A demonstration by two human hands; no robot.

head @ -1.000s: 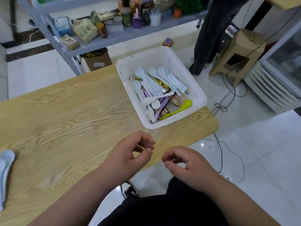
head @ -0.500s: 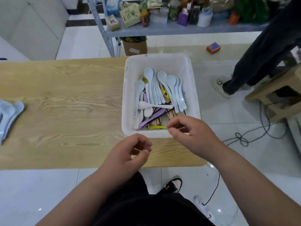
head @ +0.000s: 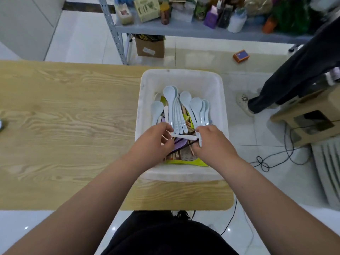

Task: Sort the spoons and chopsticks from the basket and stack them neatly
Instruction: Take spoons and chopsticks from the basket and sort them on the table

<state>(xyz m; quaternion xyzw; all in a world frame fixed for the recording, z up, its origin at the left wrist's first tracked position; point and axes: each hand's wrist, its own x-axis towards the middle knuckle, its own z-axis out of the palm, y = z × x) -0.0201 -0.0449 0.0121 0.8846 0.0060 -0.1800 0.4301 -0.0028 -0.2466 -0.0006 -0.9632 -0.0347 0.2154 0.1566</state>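
Observation:
A white basket [head: 182,78] sits on the right end of the wooden table [head: 73,111]. It holds several pale blue spoons [head: 170,100], wooden chopsticks [head: 185,115], a purple spoon [head: 179,143] and a yellow-green spoon [head: 184,161]. Both my hands are inside the basket at its near end. My left hand [head: 152,144] curls its fingers round the bowl end of a white spoon [head: 184,137] that lies crosswise. My right hand [head: 213,142] pinches the handle ends of pale blue spoons [head: 200,140] on the right side of the pile.
A bit of a pale spoon [head: 1,124] shows at the table's far left edge. Behind the table stands a grey shelf [head: 184,28] full of packages, with a cardboard box [head: 150,47] below. A person's leg [head: 287,78], a wooden stool [head: 309,115] and cables [head: 276,157] are on the right.
Both hands moved forward from the table's near edge into the basket. The left hand closed on the white spoon, the right on blue spoon handles. The camera tilted closer.

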